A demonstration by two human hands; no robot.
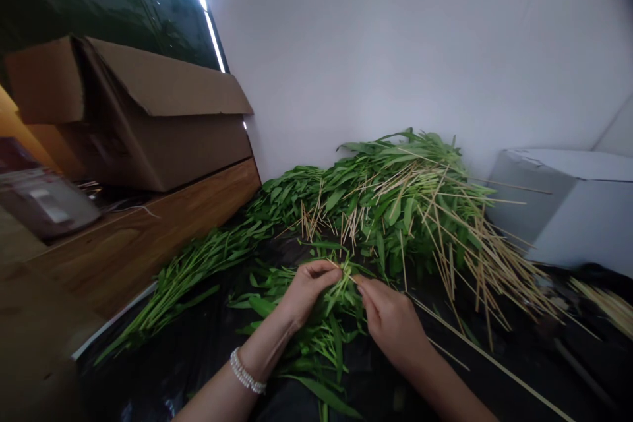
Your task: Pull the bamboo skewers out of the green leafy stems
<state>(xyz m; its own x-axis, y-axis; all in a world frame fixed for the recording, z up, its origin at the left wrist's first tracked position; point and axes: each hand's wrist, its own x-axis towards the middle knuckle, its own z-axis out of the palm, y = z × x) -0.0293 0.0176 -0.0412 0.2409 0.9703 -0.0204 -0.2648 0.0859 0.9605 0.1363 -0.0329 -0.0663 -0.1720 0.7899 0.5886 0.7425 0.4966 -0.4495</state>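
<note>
A bunch of leafy green stems [341, 343] lies on black sheeting in front of me, its stems gathered at the top between my hands. My left hand [306, 290], with a white beaded bracelet at the wrist, is closed in a pinch at the left side of the gathered stems. A thin straw-coloured strip [333, 264] shows at its fingertips. My right hand [393, 316] pinches at the right side of the same stems, its fingertips on the end of a pale strip. The fingers partly hide how the strip passes around the stems.
Behind my hands a big heap of leafy greens [395, 151] leans against the white wall, with many straw strips [494, 264] across its right side. Loose greens [198, 277] lie left. A cardboard box [188, 145] stands on a wooden surface; a white box [578, 204] sits right.
</note>
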